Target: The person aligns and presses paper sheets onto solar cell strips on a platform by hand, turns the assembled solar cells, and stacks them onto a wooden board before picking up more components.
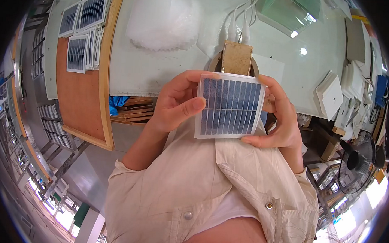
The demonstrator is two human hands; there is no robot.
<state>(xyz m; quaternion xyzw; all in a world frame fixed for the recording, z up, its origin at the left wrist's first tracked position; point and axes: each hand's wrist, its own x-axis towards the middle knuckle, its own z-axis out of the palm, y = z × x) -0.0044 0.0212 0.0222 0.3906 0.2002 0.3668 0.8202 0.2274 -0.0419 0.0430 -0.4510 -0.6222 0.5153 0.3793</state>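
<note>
A small square solar panel (pixel 231 106) with dark blue cells and a white border is held up in front of my chest, its cell face toward me. My left hand (pixel 178 101) grips its left edge, thumb on the face and fingers at the top and behind. On the other side, my right hand (pixel 282 116) pinches the right side between a finger at the upper corner and the thumb at the lower edge. Just beyond the panel stands a block wrapped in brown material (pixel 237 58), on a round base that is partly hidden.
More solar panels (pixel 77 53) lie stacked on a wood-framed board (pixel 81 104) at left. A clear plastic bag (pixel 163 19) rests on the table (pixel 162 73), near white cables (pixel 233 24) and a green glass-like box (pixel 288 13). White square pieces (pixel 329 96) and a fan (pixel 356 161) are at right.
</note>
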